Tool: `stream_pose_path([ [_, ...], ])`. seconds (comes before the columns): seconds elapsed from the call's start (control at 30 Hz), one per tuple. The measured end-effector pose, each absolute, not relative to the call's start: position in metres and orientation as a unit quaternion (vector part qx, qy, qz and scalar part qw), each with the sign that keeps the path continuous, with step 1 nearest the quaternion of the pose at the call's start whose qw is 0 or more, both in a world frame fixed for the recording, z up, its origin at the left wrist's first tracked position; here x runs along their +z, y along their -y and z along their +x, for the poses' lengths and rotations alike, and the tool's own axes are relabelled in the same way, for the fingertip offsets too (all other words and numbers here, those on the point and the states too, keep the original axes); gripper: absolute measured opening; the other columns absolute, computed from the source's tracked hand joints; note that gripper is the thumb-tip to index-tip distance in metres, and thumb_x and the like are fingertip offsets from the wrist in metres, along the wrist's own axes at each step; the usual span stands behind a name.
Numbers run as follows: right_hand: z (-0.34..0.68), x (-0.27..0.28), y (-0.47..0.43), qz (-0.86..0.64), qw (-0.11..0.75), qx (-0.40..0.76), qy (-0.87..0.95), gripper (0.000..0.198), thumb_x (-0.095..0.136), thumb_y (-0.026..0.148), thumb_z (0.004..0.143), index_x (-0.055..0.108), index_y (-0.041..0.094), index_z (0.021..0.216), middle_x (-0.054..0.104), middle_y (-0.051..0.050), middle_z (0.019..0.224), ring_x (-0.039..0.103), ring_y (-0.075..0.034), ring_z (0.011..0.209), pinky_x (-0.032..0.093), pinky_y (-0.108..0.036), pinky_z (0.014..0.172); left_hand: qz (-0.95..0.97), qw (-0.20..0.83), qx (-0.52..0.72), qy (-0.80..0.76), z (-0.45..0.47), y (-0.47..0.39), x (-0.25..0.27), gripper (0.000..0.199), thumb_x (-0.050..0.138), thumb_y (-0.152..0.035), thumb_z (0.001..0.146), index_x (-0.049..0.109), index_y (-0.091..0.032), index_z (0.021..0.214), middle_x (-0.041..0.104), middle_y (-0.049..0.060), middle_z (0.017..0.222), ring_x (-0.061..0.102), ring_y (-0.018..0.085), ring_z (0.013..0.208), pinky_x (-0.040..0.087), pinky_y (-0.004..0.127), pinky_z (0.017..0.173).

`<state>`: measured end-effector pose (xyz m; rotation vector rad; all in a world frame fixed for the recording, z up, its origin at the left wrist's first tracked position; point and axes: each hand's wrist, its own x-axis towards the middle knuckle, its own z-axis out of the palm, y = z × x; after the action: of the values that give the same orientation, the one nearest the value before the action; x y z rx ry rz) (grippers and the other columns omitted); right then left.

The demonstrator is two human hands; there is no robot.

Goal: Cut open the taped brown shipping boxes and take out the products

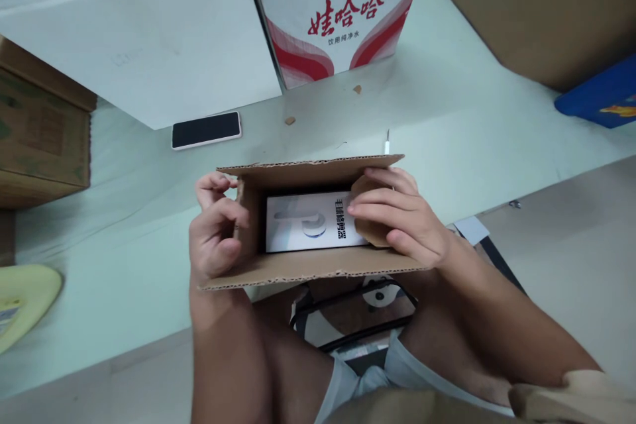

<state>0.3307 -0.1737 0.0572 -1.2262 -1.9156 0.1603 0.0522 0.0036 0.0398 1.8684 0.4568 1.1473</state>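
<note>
An open cardboard box [308, 265] is tilted toward me over the table's near edge. Inside lies a white lint shaver box [298, 222] with a picture of the device and black Chinese print. My left hand [216, 232] has its fingers curled around the left wall and flap of the cardboard box. On the other side, my right hand [405, 218] grips the right end, its fingers reaching over the inward-bent right flap [370, 228]. One fingertip of that hand is at the edge of the white box. The long top and bottom flaps stand open.
A phone [206, 130] lies on the pale green table [139, 232] before large white cartons [149, 46]. A thin white tool [387, 144] lies just beyond the box. Brown cartons stand left and right; a yellow object [30, 301] is at left, a blue box [601, 96] at right.
</note>
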Motion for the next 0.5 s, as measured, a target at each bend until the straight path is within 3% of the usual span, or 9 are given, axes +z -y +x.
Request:
stream_pose_path([
  [0.13, 0.330, 0.062, 0.178, -0.483, 0.482, -0.026, 0.730, 0.046, 0.037, 0.046, 0.103, 0.072, 0.030, 0.128, 0.075, -0.006, 0.095, 0.064, -0.029, 0.120, 0.045, -0.049, 0.105, 0.716, 0.462, 0.487, -0.193, 0.055, -0.001, 0.044, 0.054, 0.071, -0.074, 0.073, 0.055, -0.024, 0.064, 0.043, 0.006, 0.104, 0.049, 0.027, 0.105, 0.044, 0.052, 0.107],
  [0.23, 0.336, 0.068, 0.183, -0.497, 0.521, -0.107, 0.685, 0.045, 0.035, 0.046, 0.104, 0.078, 0.032, 0.101, 0.072, -0.004, 0.077, 0.069, -0.029, 0.109, 0.048, -0.048, 0.097, 0.678, 0.509, 0.482, -0.222, 0.058, 0.006, 0.050, 0.050, 0.073, -0.071, 0.073, 0.054, -0.024, 0.066, 0.047, 0.006, 0.106, 0.052, 0.028, 0.103, 0.048, 0.053, 0.096],
  [0.3, 0.341, 0.073, 0.186, -0.501, 0.520, -0.144, 0.677, 0.036, 0.044, 0.037, 0.102, 0.074, 0.030, 0.082, 0.070, -0.002, 0.069, 0.072, -0.027, 0.104, 0.048, -0.047, 0.098, 0.646, 0.535, 0.492, -0.232, 0.060, 0.011, 0.052, 0.048, 0.074, -0.067, 0.073, 0.055, -0.024, 0.068, 0.051, 0.005, 0.108, 0.053, 0.028, 0.104, 0.049, 0.050, 0.090],
  [0.4, 0.348, 0.091, 0.193, -0.526, 0.473, -0.089, 0.701, 0.027, 0.055, 0.021, 0.094, 0.066, 0.026, 0.071, 0.069, 0.001, 0.065, 0.075, -0.023, 0.088, 0.054, -0.042, 0.092, 0.614, 0.556, 0.517, -0.215, 0.060, 0.013, 0.049, 0.047, 0.078, -0.063, 0.071, 0.056, -0.022, 0.067, 0.056, 0.005, 0.105, 0.055, 0.026, 0.102, 0.049, 0.043, 0.084],
  [0.5, 0.350, 0.118, 0.199, -0.618, 0.336, -0.013, 0.711, 0.034, 0.053, 0.021, 0.097, 0.063, 0.024, 0.065, 0.071, 0.000, 0.068, 0.073, -0.019, 0.071, 0.054, -0.033, 0.067, 0.614, 0.563, 0.512, -0.209, 0.058, 0.011, 0.044, 0.050, 0.080, -0.066, 0.070, 0.056, -0.021, 0.068, 0.057, 0.006, 0.102, 0.056, 0.025, 0.100, 0.048, 0.038, 0.081],
])
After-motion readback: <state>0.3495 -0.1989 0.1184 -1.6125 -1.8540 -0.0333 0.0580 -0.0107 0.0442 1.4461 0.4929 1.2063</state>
